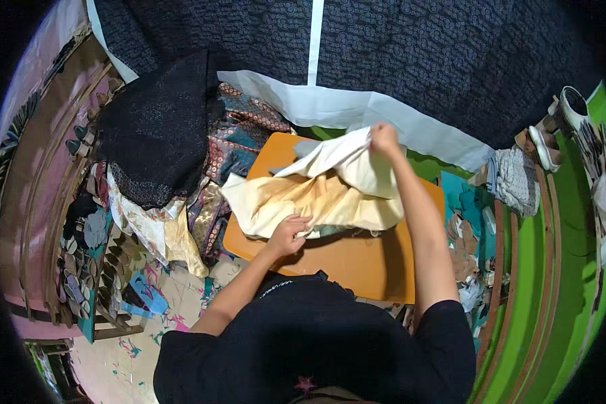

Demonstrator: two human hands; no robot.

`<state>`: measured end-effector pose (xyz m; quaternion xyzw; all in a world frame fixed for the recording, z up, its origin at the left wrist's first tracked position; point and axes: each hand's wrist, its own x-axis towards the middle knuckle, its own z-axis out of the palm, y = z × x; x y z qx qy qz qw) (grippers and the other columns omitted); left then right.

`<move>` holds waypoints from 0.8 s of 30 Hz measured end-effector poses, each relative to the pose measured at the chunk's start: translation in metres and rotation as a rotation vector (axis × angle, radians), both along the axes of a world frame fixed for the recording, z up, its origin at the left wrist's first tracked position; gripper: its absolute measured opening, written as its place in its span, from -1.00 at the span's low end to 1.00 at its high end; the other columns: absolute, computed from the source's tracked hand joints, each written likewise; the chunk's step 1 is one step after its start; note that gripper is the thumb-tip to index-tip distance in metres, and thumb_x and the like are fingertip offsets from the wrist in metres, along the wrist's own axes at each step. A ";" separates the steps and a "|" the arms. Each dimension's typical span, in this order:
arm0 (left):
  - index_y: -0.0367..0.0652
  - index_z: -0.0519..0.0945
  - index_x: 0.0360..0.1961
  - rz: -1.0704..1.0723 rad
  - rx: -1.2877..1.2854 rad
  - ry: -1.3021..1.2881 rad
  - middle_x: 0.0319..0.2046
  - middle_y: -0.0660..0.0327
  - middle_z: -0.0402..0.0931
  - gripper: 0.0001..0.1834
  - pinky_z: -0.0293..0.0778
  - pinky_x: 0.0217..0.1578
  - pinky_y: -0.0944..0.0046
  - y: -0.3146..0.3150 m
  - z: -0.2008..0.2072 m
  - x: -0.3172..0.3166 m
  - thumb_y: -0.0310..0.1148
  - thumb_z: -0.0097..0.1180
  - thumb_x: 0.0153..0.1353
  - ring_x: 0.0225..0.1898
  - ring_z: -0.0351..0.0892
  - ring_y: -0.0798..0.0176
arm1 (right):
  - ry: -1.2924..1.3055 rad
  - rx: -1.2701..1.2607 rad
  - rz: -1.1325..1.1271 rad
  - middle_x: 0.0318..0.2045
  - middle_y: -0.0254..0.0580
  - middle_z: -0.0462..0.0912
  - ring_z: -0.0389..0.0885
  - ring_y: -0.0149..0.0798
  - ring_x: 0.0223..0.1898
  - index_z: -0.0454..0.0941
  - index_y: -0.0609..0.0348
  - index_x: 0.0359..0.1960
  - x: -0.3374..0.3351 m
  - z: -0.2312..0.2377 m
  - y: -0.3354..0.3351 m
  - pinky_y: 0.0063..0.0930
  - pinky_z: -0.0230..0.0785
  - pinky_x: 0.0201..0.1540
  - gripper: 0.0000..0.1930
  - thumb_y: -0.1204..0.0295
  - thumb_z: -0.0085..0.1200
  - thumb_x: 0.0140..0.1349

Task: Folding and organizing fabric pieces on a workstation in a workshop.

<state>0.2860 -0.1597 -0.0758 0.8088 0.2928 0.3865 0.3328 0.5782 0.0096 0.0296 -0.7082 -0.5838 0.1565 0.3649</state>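
Observation:
A cream and pale yellow cloth point(316, 198) lies bunched over an orange tabletop point(363, 269) in front of me. My right hand point(385, 139) is closed on its far right edge and holds that part raised, so a whitish side shows. At the near edge, my left hand point(289, 234) is closed on the cloth's border, with one finger pointing right over the fabric. A bit of grey fabric point(306, 148) shows behind the cloth. What lies beneath the folds is hidden.
Black lace-like fabric point(158, 128) and patterned cloths point(239, 135) are heaped at the left. Dark patterned fabric point(411, 60) with white borders hangs across the back. Racks of shoes point(81, 262) stand left; a white shoe point(544, 148) sits right. Scraps point(131, 347) litter the floor.

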 end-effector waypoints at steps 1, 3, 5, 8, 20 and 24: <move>-0.32 0.44 -0.59 -0.029 -0.002 0.010 -0.23 -0.02 0.47 -0.83 0.25 -0.02 0.08 -0.001 -0.001 0.001 -0.48 -0.06 -0.32 -0.14 0.42 -0.01 | 0.065 0.021 -0.062 -0.72 -0.06 0.50 0.52 -0.10 -0.62 0.46 0.24 -0.58 0.017 0.009 0.018 -0.30 0.34 -0.44 -0.77 0.35 -0.14 0.06; -0.30 0.46 -0.60 0.016 0.092 -0.074 -0.51 0.02 0.49 -0.82 0.35 -0.23 0.15 -0.003 -0.003 0.006 -0.47 -0.07 -0.35 -0.40 0.45 -0.04 | 0.056 0.180 -0.164 -0.66 -0.01 0.51 0.51 -0.01 -0.53 0.43 0.24 -0.58 0.041 0.029 0.043 -0.25 0.32 -0.39 -0.80 0.38 -0.14 0.05; -0.29 0.42 -0.66 0.007 0.044 0.033 -0.67 0.02 0.37 -0.86 0.33 -0.39 0.12 -0.010 0.002 0.001 -0.46 -0.05 -0.36 -0.52 0.37 -0.07 | -0.056 0.537 -0.252 -0.57 0.02 0.49 0.45 0.06 -0.44 0.39 0.22 -0.59 0.052 0.053 0.053 -0.21 0.26 -0.34 -0.82 0.37 -0.09 0.05; -0.25 0.37 -0.72 0.027 0.052 0.022 -0.73 0.01 0.29 -0.90 0.28 -0.49 0.11 -0.026 -0.005 -0.005 -0.44 -0.04 -0.34 -0.58 0.32 -0.07 | -0.011 0.714 -0.396 -0.46 0.05 0.44 0.41 0.04 -0.37 0.38 0.24 -0.51 0.044 0.093 0.051 -0.23 0.22 -0.31 -0.85 0.40 -0.09 0.06; -0.24 0.51 -0.64 -0.230 -0.586 0.505 -0.67 0.11 0.47 -0.77 0.38 -0.47 0.30 -0.031 -0.003 -0.001 -0.26 0.10 -0.21 -0.57 0.48 0.21 | -0.700 -0.641 0.086 0.21 0.08 -0.11 -0.41 0.21 0.23 0.10 0.08 0.15 0.074 -0.082 -0.040 0.29 -0.62 0.11 -0.20 -0.13 -0.09 -0.09; -0.25 0.54 -0.49 -0.063 -0.651 0.244 -0.55 0.15 0.53 -0.75 0.39 -0.41 0.36 0.008 -0.018 -0.003 -0.25 0.10 -0.05 -0.49 0.48 0.34 | -0.386 -0.751 -0.215 0.21 0.16 -0.18 -0.43 0.19 0.23 0.07 0.09 0.15 0.073 -0.120 -0.115 0.23 -0.50 0.14 -0.14 -0.10 0.03 -0.16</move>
